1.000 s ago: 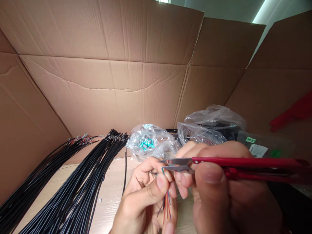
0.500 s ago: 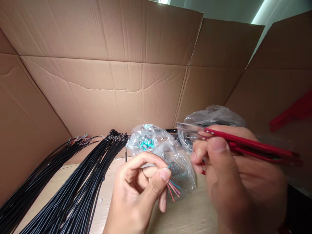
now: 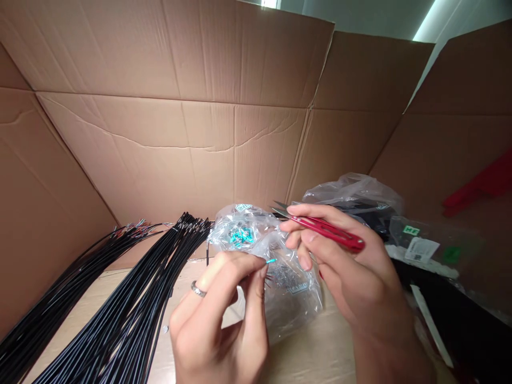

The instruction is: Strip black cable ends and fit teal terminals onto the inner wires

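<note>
My left hand is closed in a pinch on thin coloured wires, and a teal wire tip pokes out past the fingertips. A ring sits on one of its fingers. My right hand is closed on red thread snips, whose metal blades point left and up, a short way above the wire tip. Both hands hover over a clear plastic bag lying on the wooden tabletop.
Two bundles of black cables fan across the left of the table. A clear bag of teal parts and more plastic bags lie behind the hands. Cardboard walls enclose the back and sides. Labelled packets rest at right.
The snips left the wire tips and lifted up and away. My right hand drew back from the camera. My left hand turned over, and the coloured wire ends are now hidden behind it.
</note>
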Demonstrator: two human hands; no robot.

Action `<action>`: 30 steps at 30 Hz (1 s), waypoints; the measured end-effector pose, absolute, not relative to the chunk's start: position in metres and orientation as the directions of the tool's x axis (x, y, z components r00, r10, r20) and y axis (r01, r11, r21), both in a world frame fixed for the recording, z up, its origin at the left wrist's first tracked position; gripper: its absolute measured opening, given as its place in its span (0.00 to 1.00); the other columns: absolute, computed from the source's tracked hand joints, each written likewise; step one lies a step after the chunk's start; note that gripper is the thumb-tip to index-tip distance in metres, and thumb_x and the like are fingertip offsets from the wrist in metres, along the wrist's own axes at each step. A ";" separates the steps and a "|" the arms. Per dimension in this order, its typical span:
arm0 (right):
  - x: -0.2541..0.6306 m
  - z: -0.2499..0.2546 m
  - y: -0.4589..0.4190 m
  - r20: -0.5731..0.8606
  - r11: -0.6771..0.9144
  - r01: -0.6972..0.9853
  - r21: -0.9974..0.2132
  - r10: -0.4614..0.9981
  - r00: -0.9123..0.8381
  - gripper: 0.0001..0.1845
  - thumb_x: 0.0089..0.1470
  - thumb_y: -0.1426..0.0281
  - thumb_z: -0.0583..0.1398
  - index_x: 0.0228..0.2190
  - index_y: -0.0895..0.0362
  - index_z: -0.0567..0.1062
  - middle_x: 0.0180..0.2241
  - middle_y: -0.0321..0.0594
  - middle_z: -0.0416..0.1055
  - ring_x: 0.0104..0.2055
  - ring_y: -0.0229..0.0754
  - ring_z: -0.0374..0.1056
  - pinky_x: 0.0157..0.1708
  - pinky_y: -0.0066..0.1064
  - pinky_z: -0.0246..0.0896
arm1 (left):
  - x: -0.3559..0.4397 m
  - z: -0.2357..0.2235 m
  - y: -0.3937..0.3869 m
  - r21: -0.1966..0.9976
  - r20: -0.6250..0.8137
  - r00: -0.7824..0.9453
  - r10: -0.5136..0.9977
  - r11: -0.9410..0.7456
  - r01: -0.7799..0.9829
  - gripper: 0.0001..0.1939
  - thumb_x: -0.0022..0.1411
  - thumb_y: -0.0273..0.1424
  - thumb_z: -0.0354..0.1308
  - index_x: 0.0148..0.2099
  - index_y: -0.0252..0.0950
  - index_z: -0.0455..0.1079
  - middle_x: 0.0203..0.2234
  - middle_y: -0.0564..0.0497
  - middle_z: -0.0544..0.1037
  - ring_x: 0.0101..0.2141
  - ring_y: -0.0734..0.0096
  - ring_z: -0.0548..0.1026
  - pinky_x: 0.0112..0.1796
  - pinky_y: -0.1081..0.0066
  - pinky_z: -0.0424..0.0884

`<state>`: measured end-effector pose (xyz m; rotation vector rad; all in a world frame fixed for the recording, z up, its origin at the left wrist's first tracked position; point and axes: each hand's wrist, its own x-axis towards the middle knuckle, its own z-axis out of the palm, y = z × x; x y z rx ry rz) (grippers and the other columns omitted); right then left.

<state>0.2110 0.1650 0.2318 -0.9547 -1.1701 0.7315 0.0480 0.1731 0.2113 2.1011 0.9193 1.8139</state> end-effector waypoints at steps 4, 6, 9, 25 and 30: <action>0.211 0.234 0.165 0.373 0.379 -0.219 -0.899 0.925 0.071 0.14 0.60 0.67 0.65 0.48 0.53 0.79 0.45 0.45 0.78 0.42 0.41 0.75 0.39 0.28 0.72 | 0.046 0.212 0.175 0.436 0.879 0.035 0.475 -0.833 0.340 0.13 0.59 0.10 0.62 0.40 0.31 0.75 0.30 0.51 0.77 0.32 0.75 0.75 0.36 0.74 0.76; 0.208 0.234 0.166 0.345 0.350 -0.219 -0.911 0.937 0.060 0.10 0.63 0.67 0.63 0.47 0.53 0.78 0.41 0.42 0.78 0.37 0.37 0.74 0.38 0.27 0.72 | 0.044 0.208 0.175 0.364 0.910 0.038 0.412 -0.840 0.401 0.15 0.57 0.09 0.62 0.41 0.30 0.75 0.31 0.50 0.78 0.32 0.74 0.77 0.37 0.73 0.75; 0.203 0.233 0.168 0.322 0.325 -0.218 -0.920 0.945 0.053 0.11 0.65 0.67 0.61 0.49 0.51 0.72 0.41 0.41 0.77 0.35 0.36 0.73 0.35 0.27 0.72 | 0.040 0.197 0.174 0.276 0.939 0.021 0.343 -0.788 0.550 0.20 0.53 0.09 0.65 0.45 0.32 0.77 0.36 0.48 0.82 0.34 0.70 0.79 0.39 0.71 0.75; 0.195 0.239 0.154 0.425 0.406 0.283 -0.869 0.905 0.007 0.04 0.65 0.67 0.60 0.36 0.53 0.73 0.32 0.34 0.70 0.34 0.35 0.68 0.33 0.24 0.67 | 0.028 0.173 0.182 0.169 0.959 0.108 0.263 -0.834 0.526 0.22 0.64 0.28 0.66 0.60 0.40 0.75 0.46 0.41 0.83 0.44 0.51 0.82 0.46 0.59 0.80; 0.193 0.235 0.155 0.439 0.389 0.409 -0.826 0.898 0.033 0.09 0.65 0.68 0.60 0.31 0.53 0.69 0.28 0.31 0.67 0.30 0.35 0.65 0.30 0.25 0.64 | 0.025 0.175 0.183 0.078 0.947 0.223 0.233 -0.837 0.541 0.30 0.60 0.16 0.64 0.63 0.37 0.72 0.46 0.41 0.83 0.46 0.52 0.81 0.46 0.61 0.79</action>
